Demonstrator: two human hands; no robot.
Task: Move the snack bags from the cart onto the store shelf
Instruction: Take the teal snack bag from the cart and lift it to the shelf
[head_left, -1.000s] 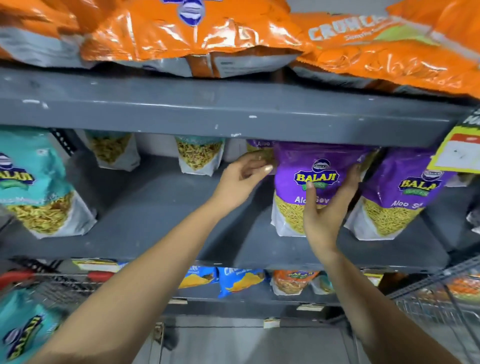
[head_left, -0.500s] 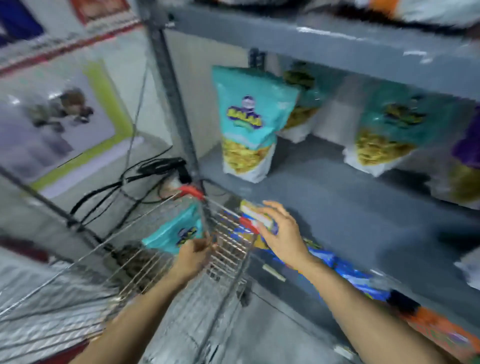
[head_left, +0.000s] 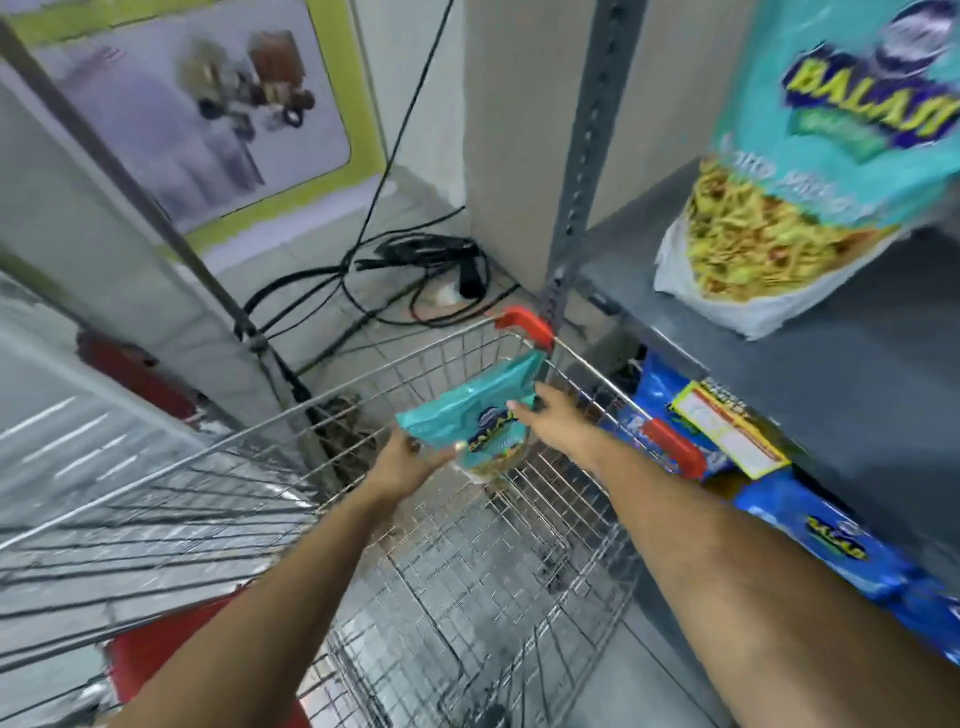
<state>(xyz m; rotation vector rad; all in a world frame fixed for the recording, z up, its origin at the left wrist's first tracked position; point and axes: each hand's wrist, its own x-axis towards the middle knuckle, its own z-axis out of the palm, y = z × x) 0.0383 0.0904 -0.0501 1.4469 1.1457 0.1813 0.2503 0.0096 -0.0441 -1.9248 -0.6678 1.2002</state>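
A teal Balaji snack bag (head_left: 475, 415) is held up inside the wire cart (head_left: 291, 415), near its far corner. My left hand (head_left: 408, 457) grips the bag's lower left edge. My right hand (head_left: 548, 415) holds its right side, thumb on the front. To the right stands the grey store shelf (head_left: 831, 343), with another teal Balaji bag (head_left: 810, 171) upright on it.
Blue snack bags (head_left: 831, 540) and a yellow price tag (head_left: 727, 434) fill the lower shelf level beside the cart's red-capped rim (head_left: 670, 447). Black cables (head_left: 410, 275) lie on the floor past the cart. A grey shelf post (head_left: 582, 150) rises at the cart's corner.
The view swung left and down from the shelf to the cart. Both hands left the purple bags, reached into the cart, and now hold the teal bag, lifted off the cart's floor.
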